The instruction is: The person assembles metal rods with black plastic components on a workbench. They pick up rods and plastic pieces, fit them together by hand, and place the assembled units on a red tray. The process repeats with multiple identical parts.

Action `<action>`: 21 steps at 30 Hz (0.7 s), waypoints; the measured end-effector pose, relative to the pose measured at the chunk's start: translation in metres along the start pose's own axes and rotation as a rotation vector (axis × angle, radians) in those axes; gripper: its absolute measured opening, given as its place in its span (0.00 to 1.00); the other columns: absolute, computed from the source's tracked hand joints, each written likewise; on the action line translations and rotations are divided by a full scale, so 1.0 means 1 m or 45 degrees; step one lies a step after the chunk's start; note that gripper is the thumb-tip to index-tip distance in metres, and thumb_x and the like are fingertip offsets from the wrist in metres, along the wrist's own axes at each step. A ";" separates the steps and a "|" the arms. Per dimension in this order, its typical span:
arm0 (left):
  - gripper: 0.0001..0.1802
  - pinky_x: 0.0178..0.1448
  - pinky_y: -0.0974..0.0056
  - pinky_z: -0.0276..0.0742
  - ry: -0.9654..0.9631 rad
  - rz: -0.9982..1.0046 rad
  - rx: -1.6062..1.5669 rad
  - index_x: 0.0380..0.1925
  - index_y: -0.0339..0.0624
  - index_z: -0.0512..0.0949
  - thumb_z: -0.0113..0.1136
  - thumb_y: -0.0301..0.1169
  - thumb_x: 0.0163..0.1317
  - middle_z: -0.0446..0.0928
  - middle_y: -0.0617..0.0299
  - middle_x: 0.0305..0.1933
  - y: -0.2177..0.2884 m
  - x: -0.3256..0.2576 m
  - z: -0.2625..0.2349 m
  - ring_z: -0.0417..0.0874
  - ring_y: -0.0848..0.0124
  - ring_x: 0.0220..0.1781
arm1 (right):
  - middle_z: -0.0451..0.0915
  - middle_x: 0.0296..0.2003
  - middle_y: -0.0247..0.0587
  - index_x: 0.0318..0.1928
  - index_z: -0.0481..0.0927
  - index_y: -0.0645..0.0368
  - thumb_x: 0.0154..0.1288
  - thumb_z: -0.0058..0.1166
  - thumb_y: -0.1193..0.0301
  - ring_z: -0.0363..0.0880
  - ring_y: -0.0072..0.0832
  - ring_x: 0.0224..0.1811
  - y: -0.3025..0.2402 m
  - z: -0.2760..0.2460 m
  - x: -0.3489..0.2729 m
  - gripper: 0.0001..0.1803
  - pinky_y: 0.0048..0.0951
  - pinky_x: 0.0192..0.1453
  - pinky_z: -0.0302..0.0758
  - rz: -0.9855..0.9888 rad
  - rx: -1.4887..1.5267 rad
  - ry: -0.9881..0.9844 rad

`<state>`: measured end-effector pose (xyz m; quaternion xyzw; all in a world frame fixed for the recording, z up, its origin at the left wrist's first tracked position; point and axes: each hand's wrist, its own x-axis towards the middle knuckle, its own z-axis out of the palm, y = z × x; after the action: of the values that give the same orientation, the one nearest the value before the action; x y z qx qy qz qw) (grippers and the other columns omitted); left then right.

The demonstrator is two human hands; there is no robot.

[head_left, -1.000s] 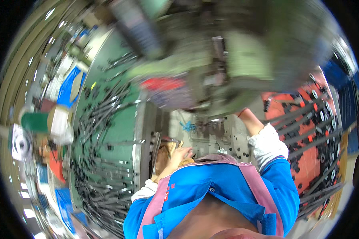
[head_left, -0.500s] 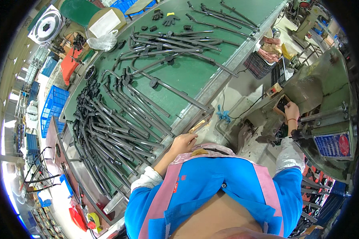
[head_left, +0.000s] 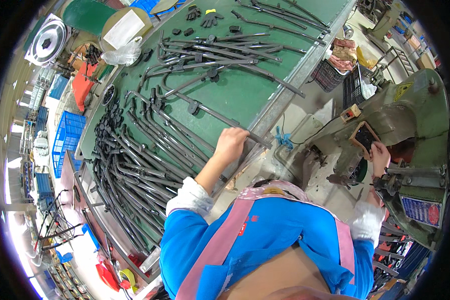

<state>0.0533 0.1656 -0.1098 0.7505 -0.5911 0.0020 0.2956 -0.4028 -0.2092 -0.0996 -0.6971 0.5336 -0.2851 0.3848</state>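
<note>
Across the head view, the left hand (head_left: 230, 146) has moved forward to a tube (head_left: 219, 118) on the table (head_left: 255, 101), fingers curled near its end — whether they grip, I cannot tell. Other tubes (head_left: 144, 170) lie left of it. Well apart, the right hand (head_left: 380, 158) is at a box (head_left: 360, 150) of dark parts (head_left: 366, 136) by the machine (head_left: 425, 122), fingertips drawn together; any part between them is hidden. Seemingly, the step is taking up tube and part — lifting calls for a sure hold on each.

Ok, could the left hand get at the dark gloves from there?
Probably not without leaning: the gloves lie well across the green table, and a spread of dark metal tubes lies between them and the left hand.
</note>
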 end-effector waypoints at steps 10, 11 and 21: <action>0.25 0.57 0.56 0.65 -0.346 0.264 0.138 0.51 0.51 0.77 0.69 0.30 0.51 0.76 0.63 0.39 -0.106 0.028 0.002 0.76 0.61 0.49 | 0.76 0.32 0.36 0.46 0.76 0.66 0.71 0.51 0.77 0.72 0.22 0.30 -0.068 0.016 -0.174 0.07 0.26 0.35 0.72 0.073 0.574 0.235; 0.25 0.56 0.57 0.66 -0.396 0.245 0.146 0.52 0.51 0.77 0.68 0.30 0.51 0.75 0.63 0.37 -0.111 0.025 0.001 0.76 0.60 0.47 | 0.76 0.33 0.36 0.46 0.76 0.66 0.71 0.51 0.77 0.72 0.22 0.30 -0.069 0.017 -0.176 0.07 0.26 0.35 0.72 0.069 0.589 0.233; 0.28 0.41 0.49 0.78 -0.398 0.335 0.027 0.63 0.45 0.68 0.60 0.38 0.64 0.81 0.43 0.40 -0.012 0.157 -0.120 0.82 0.45 0.39 | 0.86 0.28 0.42 0.36 0.86 0.63 0.65 0.59 0.61 0.81 0.25 0.30 -0.094 0.024 -0.185 0.16 0.31 0.41 0.76 0.223 -0.104 0.390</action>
<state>0.1526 0.0811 0.0394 0.6610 -0.7227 -0.0697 0.1897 -0.3834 -0.0129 -0.0308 -0.6113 0.6558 -0.3313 0.2940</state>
